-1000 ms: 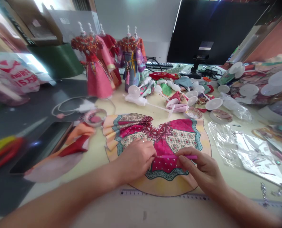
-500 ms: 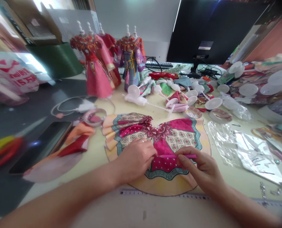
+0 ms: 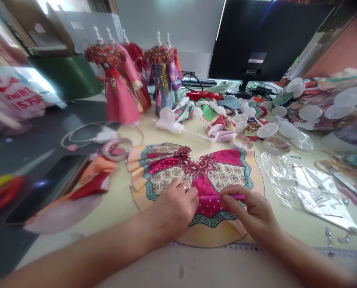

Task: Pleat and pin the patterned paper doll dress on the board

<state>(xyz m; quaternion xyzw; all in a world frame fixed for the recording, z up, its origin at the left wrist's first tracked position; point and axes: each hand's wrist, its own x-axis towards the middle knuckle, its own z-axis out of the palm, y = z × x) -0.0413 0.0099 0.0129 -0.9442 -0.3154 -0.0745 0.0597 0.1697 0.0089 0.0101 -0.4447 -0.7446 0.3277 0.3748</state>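
Observation:
A semicircular patterned doll skirt piece (image 3: 226,173) lies on the table, magenta and cream with a green wavy border and a peach hem. Small pale dots stand on its magenta panel. My right hand (image 3: 253,208) is closed on a slim pink pen-like stick (image 3: 211,197), held nearly level above that panel with its thin tip pointing left. My left hand (image 3: 174,206), a ring on one finger, rests over the skirt's middle with curled fingers at the stick's tip. Whatever those fingertips pinch or press is hidden.
Dressed doll stands (image 3: 121,92) rise at the back left. Doll clothes and white plastic stands (image 3: 267,130) crowd the back. A phone (image 3: 49,188) and scissors (image 3: 6,192) lie left, clear plastic bags (image 3: 319,196) right. A ruler (image 3: 247,247) runs below the skirt.
My left hand has turned a little and shifted slightly down, so its ring shows more plainly. My right hand keeps its grip on the stick. The whole view has shifted slightly.

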